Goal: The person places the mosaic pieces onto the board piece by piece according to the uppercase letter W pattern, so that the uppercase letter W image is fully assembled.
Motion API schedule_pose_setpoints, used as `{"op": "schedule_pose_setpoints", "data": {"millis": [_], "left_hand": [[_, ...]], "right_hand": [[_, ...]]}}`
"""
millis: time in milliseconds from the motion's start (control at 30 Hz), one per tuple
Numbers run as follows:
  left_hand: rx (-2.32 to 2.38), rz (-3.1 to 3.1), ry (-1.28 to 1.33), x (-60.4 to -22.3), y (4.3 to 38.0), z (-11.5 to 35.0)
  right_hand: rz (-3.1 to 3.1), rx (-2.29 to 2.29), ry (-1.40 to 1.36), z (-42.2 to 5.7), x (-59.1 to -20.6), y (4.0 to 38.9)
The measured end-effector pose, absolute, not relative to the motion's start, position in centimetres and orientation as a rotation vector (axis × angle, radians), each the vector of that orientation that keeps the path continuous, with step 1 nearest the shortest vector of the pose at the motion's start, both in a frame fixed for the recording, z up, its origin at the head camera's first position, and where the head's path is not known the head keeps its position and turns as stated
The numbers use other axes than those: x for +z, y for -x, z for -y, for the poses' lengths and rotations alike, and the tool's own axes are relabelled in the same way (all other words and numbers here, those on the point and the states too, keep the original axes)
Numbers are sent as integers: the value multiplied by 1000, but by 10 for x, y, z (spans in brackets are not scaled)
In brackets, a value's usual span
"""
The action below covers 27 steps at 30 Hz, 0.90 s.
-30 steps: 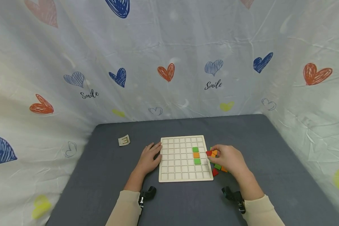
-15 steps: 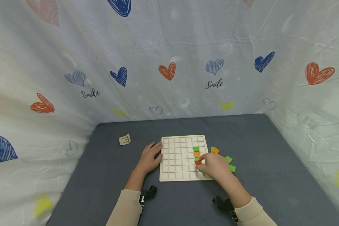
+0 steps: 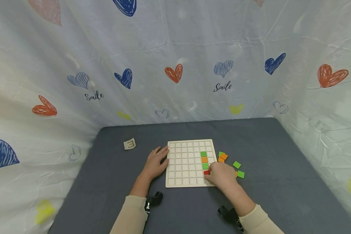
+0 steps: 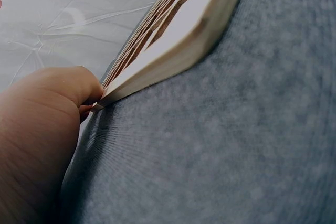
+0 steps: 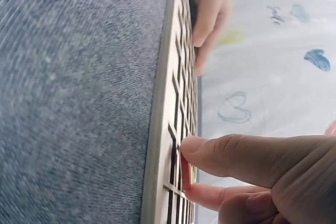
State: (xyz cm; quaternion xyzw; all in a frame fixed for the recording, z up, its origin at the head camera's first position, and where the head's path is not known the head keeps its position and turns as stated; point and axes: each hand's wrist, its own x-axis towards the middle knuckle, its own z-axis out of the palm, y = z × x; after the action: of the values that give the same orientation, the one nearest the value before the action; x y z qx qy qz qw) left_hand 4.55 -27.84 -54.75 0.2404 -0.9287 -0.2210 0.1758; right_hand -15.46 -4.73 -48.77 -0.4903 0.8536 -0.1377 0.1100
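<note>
- Lower right of centre, we see the right hand point(image 3: 223, 174) pinch a red tile point(image 3: 206, 172).
- Lower centre: left hand point(image 3: 155, 162), fingers extended, touching the grid board point(image 3: 181, 161).

A glossy, creased, whitish plastic sheet point(image 3: 152, 39) closes in the back and both sides, printed with scribbled dark-blue hearts point(image 3: 124, 79), orange-red hearts point(image 3: 332, 76), yellow hearts point(image 3: 236, 109) and black cursive "Smile" lettering point(image 3: 222, 86). Against its back stretch stands a wide bench with a dark-grey fabric top point(image 3: 280, 175) and rounded far corners. Light falls softly, cooler on the back, creamier at far left.
</note>
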Motion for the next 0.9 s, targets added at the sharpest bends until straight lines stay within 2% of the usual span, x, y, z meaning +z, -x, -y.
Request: {"op": "schedule_pose_setpoints", "data": {"millis": [667, 900], "left_hand": [[-594, 2638, -683, -549, -44, 280], [-603, 2638, -686, -549, -45, 280]], "right_hand": [[-2508, -425, 1352, 49, -489, 161], [-2524, -503, 1275, 41, -479, 181]]}}
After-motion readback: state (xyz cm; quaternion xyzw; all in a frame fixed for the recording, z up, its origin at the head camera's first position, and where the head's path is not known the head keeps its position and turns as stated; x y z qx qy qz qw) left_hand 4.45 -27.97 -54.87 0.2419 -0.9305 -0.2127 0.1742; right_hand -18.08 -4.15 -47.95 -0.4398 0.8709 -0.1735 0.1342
